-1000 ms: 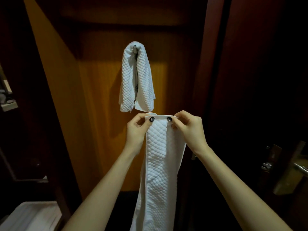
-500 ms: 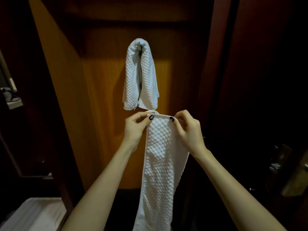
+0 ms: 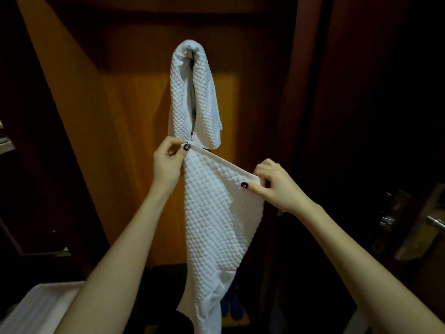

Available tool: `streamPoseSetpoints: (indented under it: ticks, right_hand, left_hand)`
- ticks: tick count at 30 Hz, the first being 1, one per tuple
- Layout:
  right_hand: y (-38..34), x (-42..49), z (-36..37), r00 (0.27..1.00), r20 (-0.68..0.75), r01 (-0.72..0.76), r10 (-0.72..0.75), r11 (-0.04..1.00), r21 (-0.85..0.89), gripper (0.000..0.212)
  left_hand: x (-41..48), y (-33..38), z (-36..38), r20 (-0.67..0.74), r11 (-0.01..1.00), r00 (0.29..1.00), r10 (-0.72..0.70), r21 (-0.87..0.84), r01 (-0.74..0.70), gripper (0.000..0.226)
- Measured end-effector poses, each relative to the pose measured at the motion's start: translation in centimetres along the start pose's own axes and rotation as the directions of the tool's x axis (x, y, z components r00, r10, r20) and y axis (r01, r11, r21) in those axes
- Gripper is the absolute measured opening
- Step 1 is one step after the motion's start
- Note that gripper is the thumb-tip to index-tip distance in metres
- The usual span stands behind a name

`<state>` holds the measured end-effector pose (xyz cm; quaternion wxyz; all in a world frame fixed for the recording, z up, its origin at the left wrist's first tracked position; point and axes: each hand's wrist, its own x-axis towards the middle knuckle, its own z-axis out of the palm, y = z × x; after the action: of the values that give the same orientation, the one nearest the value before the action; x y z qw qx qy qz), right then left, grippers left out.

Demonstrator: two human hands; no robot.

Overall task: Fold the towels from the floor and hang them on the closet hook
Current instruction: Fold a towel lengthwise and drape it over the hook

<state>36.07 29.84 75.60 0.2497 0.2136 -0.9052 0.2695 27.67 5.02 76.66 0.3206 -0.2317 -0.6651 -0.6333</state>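
Left hand (image 3: 168, 162) and right hand (image 3: 277, 186) each pinch a top corner of the white waffle-weave cotton towel (image 3: 216, 213); best to pull the edge between the fingers (image 3: 263, 166) taut and level, then fold.

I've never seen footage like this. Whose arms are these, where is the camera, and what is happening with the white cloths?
There is no machine here. These are a person's two bare arms, filmed by a single camera worn on the head that looks forward and down. The view faces into a wooden closet. A folded towel hangs over a small metal hook near the top. The left hand pinches one top corner of a second towel. The right hand pinches the other corner, lower down, so the top edge slants and the rest hangs between the arms. A door handle shows at the right edge.
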Motion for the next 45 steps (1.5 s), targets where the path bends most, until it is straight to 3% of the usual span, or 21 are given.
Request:
streamPoseSetpoints:
  ticks: [3,8,11,14,19,23,27,31,36,40,45]
  right_hand:
    - [0.3,-0.5,-0.4,0.998,0.04,-0.05,0.047,0.994,0.098,0.042]
    - [0.7,-0.6,-1.3,0.991,0.072,-0.122,0.11,0.972,0.201,0.032]
    - [1.0,-0.3,-1.4,0.989,0.095,-0.118,0.111,0.99,0.076,0.023]
    - [1.6,0.2,-0.7,0.997,0.019,-0.073,0.074,0.996,-0.053,0.016]
    - [3.6,1.3,-1.2,0.986,-0.041,-0.166,0.162,0.981,-0.098,0.022]
    - [4.5,2.0,-1.7,0.96,-0.136,-0.244,0.245,0.969,0.026,0.027]
    - [4.4,2.7,-2.1,0.952,-0.209,-0.206,0.223,0.974,0.097,0.026]
    - [4.6,2.7,-2.7,0.942,-0.263,-0.167,0.21,0.97,0.177,0.027]
    - [4.8,3.4,-3.7,0.945,-0.209,-0.195,0.252,0.946,0.258,0.028]
    - [4.9,3.5,-3.7,0.945,-0.18,-0.206,0.273,0.926,0.317,0.024]
    - [4.1,3.7,-3.1,0.925,-0.299,-0.116,0.236,0.923,0.368,0.022]
  left_hand:
    - [0.2,-0.8,-0.4,-0.031,1.0,0.999,-0.013,0.019,0.014,0.009]
    - [0.4,-2.3,-1.7,-0.146,0.984,0.973,-0.177,-0.053,0.171,0.015]
    - [0.3,-3.0,-2.6,-0.135,0.971,0.963,-0.232,-0.082,0.222,0.02]
    - [0.3,-3.1,-2.9,-0.128,0.964,0.958,-0.255,-0.112,0.242,0.02]
    - [1.1,-2.7,-3.5,0.006,0.952,0.964,-0.266,-0.156,0.264,0.026]
    - [1.5,-2.0,-3.0,0.111,0.938,0.954,-0.277,-0.184,0.294,0.031]
    - [1.7,-1.4,-2.8,0.144,0.92,0.947,-0.286,-0.234,0.314,0.023]
    - [1.6,-0.4,-3.1,0.339,0.885,0.908,-0.245,-0.305,0.353,0.014]
    - [1.8,0.1,-3.1,0.449,0.859,0.863,-0.234,-0.321,0.4,0.013]
    - [2.1,-0.9,-2.8,0.337,0.939,0.919,-0.206,-0.195,0.282,0.019]
    - [2.5,-2.3,-2.9,0.16,0.99,0.978,-0.134,-0.032,0.14,0.024]
